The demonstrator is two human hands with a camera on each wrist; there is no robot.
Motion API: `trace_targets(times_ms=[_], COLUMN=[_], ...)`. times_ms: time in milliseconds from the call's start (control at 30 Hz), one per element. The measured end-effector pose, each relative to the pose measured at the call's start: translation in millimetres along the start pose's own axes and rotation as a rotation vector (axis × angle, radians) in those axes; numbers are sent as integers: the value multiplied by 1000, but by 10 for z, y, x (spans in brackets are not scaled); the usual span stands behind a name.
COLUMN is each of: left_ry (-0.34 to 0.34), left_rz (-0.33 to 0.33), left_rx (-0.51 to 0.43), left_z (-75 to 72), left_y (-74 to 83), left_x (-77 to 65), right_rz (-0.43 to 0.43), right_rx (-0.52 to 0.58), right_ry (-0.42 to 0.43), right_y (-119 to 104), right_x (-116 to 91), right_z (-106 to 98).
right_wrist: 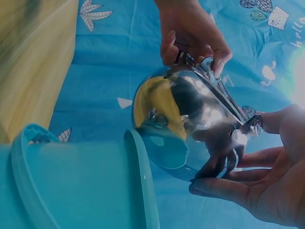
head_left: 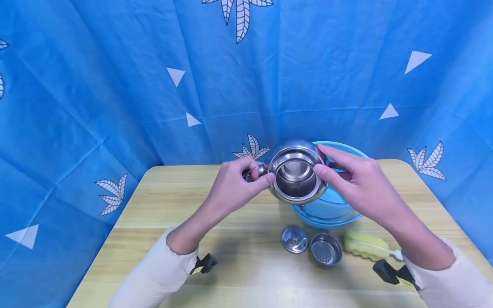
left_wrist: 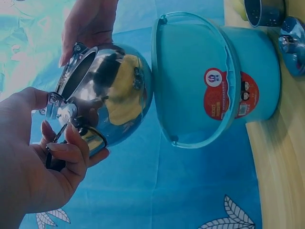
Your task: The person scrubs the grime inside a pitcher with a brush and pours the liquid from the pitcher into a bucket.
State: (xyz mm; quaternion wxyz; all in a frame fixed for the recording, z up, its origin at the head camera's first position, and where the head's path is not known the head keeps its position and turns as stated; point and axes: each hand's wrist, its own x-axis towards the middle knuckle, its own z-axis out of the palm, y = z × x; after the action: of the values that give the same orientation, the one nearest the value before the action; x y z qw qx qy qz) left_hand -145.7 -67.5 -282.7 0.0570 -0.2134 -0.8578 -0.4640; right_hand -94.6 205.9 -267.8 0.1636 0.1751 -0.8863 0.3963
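Observation:
A shiny round metal teapot [head_left: 296, 188] is held up with its uncovered mouth facing me, overlapping the bucket's left part in the head view. My left hand [head_left: 239, 182] grips its left side, thumb at the metal handle bracket [left_wrist: 55, 102] and fingers curled by the dark handle. On the opposite side my right hand [head_left: 358, 179] pinches the teapot at the rim, thumb on the near edge and fingers along the body. Both wrist views show the polished body [right_wrist: 190, 114] mirroring the table and bucket. The inside looks bare.
A light blue bucket [head_left: 327, 216] with a bail handle stands beneath and right of the teapot. In front of it on the wooden table [head_left: 246, 273] lie a metal lid [head_left: 294, 239], a perforated strainer cup [head_left: 326, 249] and a yellow sponge brush [head_left: 363, 244]. Blue cloth surrounds the back and sides.

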Motion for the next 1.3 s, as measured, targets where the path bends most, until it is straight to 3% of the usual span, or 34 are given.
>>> trace_targets(times_ms=[200, 733, 933, 1300], left_ry=[5, 16, 16, 10], left_rz=[-27, -69, -107, -170], left_rx=[0, -18, -64, -54], left_z=[-60, -143, -169, -242], left_y=[-83, -330, -420, -586], left_x=[-87, -262, -346, -488], right_rz=[-20, 34, 58, 62], right_rx=[-11, 29, 48, 75], right_ry=[-23, -104, -143, -182], right_y=[-50, -38, -62, -71], right_x=[-9, -24, -41, -78], right_z=[109, 411, 521, 765])
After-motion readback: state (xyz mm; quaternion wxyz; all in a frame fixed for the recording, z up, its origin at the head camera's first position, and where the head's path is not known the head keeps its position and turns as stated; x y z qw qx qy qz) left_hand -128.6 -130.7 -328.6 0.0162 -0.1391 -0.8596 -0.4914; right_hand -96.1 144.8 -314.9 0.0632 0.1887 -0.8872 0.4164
